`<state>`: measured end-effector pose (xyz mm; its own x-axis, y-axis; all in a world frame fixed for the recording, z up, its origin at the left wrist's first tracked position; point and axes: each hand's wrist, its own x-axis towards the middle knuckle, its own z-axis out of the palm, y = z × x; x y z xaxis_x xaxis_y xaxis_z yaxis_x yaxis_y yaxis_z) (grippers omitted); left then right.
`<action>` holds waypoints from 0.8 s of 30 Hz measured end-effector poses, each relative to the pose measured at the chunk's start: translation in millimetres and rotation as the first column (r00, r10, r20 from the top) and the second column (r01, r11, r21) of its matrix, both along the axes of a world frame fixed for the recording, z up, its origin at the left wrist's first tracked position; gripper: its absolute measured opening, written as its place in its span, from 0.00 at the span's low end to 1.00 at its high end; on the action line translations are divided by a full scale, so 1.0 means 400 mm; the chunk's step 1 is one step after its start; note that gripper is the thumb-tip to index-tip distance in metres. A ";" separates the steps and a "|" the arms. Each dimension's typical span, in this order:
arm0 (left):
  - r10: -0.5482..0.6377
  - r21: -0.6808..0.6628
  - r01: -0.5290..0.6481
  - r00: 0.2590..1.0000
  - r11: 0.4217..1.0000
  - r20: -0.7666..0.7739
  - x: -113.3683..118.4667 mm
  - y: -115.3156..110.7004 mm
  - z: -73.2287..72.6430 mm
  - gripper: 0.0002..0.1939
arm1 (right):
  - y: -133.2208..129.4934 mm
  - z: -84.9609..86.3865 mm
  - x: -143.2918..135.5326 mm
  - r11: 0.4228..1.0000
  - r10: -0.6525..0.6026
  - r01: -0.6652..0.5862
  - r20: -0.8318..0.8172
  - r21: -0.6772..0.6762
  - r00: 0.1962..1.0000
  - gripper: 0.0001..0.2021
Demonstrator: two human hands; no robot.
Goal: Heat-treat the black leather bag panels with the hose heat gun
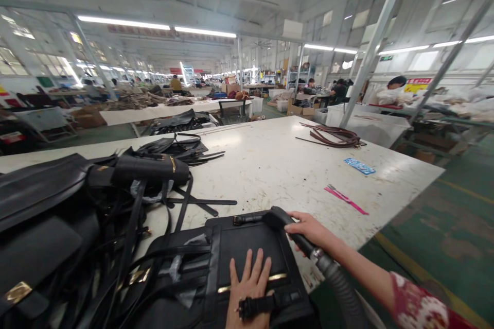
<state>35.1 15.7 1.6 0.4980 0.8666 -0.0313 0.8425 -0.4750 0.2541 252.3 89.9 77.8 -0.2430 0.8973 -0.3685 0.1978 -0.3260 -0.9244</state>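
A black leather bag (247, 241) with a gold zipper (278, 277) lies at the table's near edge. My left hand (248, 288) rests flat on it, fingers spread, below the zipper. A buckled black strap (252, 307) crosses over the back of that hand. My right hand (314, 230) is wrapped around a black vacuum nozzle (299, 241) joined to a ribbed grey hose (343, 288). The nozzle's head touches or hovers just over the bag's upper right corner, beside another buckled strap (247, 219); I cannot tell which.
Black bags and straps (50, 195) are heaped at the left. On the white table (262, 164) lie pink-handled snips (347, 200), a blue patterned card (359, 165) and coiled brown straps (332, 137). A metal post (370, 46) rises at the right. People sit at other tables behind.
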 end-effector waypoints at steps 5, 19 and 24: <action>-0.009 0.001 0.009 1.000 1.000 0.018 -0.004 0.003 0.001 0.33 | 0.104 0.001 -0.028 0.998 -0.035 0.033 0.028 0.057 0.999 0.13; -0.100 0.272 0.101 0.995 0.957 -0.018 -0.022 0.014 -0.083 0.34 | 0.094 0.027 0.034 0.968 0.232 -0.237 -0.062 -0.081 0.971 0.34; -0.107 0.391 0.107 0.994 0.914 -0.020 0.000 0.005 -0.137 0.30 | 0.129 0.071 -0.141 0.896 0.427 -0.439 -0.143 -0.065 0.893 0.31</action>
